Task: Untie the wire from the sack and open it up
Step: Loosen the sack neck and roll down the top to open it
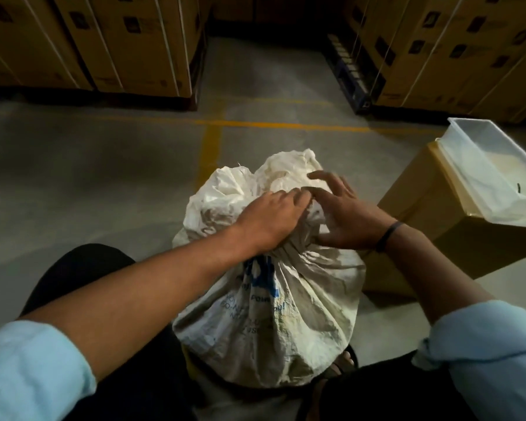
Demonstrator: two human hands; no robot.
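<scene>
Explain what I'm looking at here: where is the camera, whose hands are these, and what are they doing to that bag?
There is no machine: the camera sits on a person's head, looking down at their own hands. A white woven sack stands on the floor between the knees, its neck bunched shut. The left hand lies over the neck; whether it grips is unclear. The right hand touches it with fingers spread. No wire shows. To the right, a clear tray sits on a cardboard box.
</scene>
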